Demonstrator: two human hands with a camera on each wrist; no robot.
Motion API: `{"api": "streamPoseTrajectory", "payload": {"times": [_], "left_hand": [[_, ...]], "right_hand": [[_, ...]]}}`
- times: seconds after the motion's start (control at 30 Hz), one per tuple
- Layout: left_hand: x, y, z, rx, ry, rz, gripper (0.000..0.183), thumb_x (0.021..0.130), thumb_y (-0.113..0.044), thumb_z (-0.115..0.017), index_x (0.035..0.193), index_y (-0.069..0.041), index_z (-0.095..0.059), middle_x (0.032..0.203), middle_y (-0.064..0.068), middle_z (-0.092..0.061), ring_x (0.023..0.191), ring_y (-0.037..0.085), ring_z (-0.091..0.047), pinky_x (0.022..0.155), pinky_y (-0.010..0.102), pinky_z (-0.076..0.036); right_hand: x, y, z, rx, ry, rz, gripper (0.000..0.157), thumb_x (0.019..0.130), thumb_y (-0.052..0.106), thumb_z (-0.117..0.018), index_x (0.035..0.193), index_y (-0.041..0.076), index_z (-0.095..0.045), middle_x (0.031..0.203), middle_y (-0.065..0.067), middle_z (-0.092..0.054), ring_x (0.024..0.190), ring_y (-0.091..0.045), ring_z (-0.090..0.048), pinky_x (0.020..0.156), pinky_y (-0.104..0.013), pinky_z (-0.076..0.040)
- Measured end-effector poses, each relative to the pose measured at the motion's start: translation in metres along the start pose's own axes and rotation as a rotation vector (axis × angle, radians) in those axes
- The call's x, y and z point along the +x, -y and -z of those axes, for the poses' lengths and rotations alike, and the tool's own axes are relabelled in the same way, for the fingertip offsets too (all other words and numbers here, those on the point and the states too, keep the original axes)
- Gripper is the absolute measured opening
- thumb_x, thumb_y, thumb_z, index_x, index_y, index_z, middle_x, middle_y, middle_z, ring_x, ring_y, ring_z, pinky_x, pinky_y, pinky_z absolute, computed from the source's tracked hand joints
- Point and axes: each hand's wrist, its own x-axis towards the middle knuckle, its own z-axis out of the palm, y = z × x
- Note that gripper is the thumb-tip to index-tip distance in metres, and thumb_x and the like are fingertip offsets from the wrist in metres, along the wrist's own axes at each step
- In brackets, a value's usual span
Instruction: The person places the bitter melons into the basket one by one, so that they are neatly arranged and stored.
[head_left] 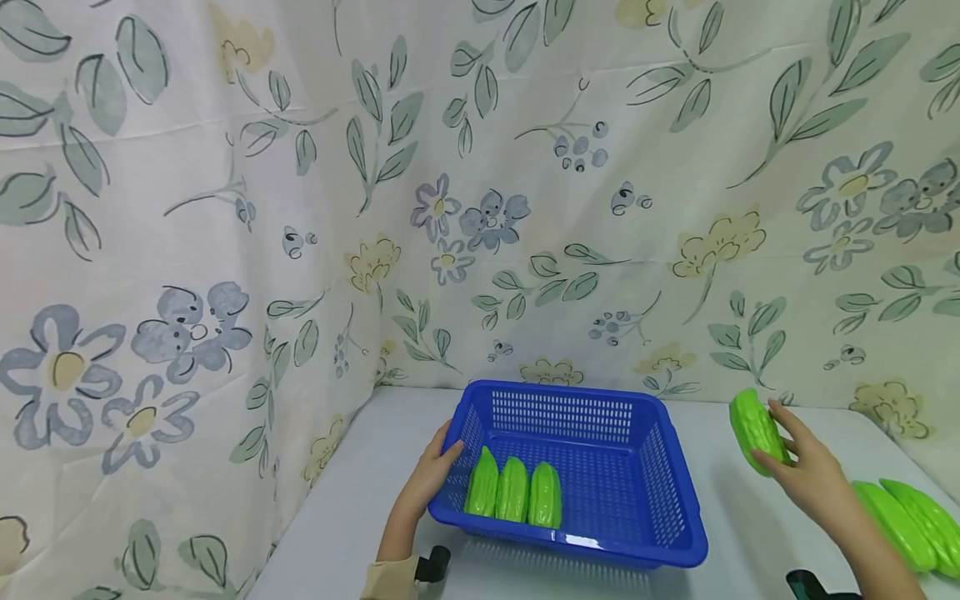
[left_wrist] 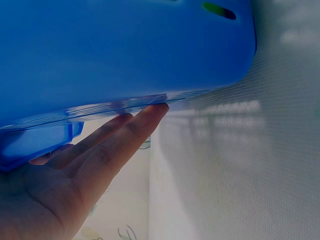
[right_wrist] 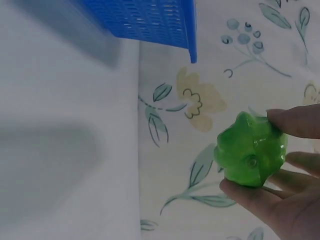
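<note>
A blue plastic basket (head_left: 600, 554) with slotted walls is on the white table. My left hand (head_left: 429, 477) holds its left side, the thumb at the rim; in the left wrist view, the fingers (left_wrist: 145, 120) lie against the basket's outside. Three green bitter melons (head_left: 513, 490) lie side by side in the basket's left part. To the right of the basket and above the table, my right hand (head_left: 813, 471) grips another ridged bitter melon (head_left: 756, 432) between thumb and fingers. Its lobed end faces the camera in the right wrist view.
More bitter melons (head_left: 900, 525) lie on the table (head_left: 330, 500) at the right, partly behind my right forearm. A floral cloth (head_left: 555, 208) hangs behind the table and along its left side.
</note>
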Motion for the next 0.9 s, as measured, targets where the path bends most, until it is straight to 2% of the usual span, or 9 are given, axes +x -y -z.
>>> {"api": "streamPoseTrajectory", "payload": {"times": [0.17,0.53,0.9], "left_hand": [[0.000,-0.001,0.001,0.001,0.000,0.000,0.057,0.104,-0.023,-0.044,0.153,-0.002,-0.024,0.156,0.028,-0.028,0.144,0.052,-0.023,0.110,0.072,-0.022],[0.001,-0.001,0.000,0.000,-0.002,0.005,0.058,0.104,-0.025,-0.044,0.154,-0.003,-0.024,0.156,0.027,-0.028,0.145,0.051,-0.023,0.111,0.071,-0.022],[-0.002,-0.006,0.000,0.003,-0.006,0.010,0.059,0.104,-0.025,-0.044,0.153,-0.002,-0.024,0.156,0.028,-0.029,0.144,0.052,-0.024,0.110,0.072,-0.024]], "right_hand": [[0.003,0.013,-0.003,0.013,-0.015,0.036,0.078,0.094,0.003,-0.061,0.153,-0.005,-0.011,0.143,-0.046,-0.028,0.111,-0.071,-0.040,0.075,-0.059,-0.054],[0.006,0.043,-0.013,0.071,-0.018,0.058,0.078,0.092,-0.002,-0.060,0.153,-0.005,-0.012,0.147,-0.042,-0.027,0.115,-0.070,-0.040,0.084,-0.065,-0.045],[0.012,0.065,-0.020,0.122,0.010,0.089,0.078,0.092,0.000,-0.062,0.153,-0.005,-0.014,0.147,-0.042,-0.028,0.120,-0.069,-0.038,0.085,-0.064,-0.048]]}}
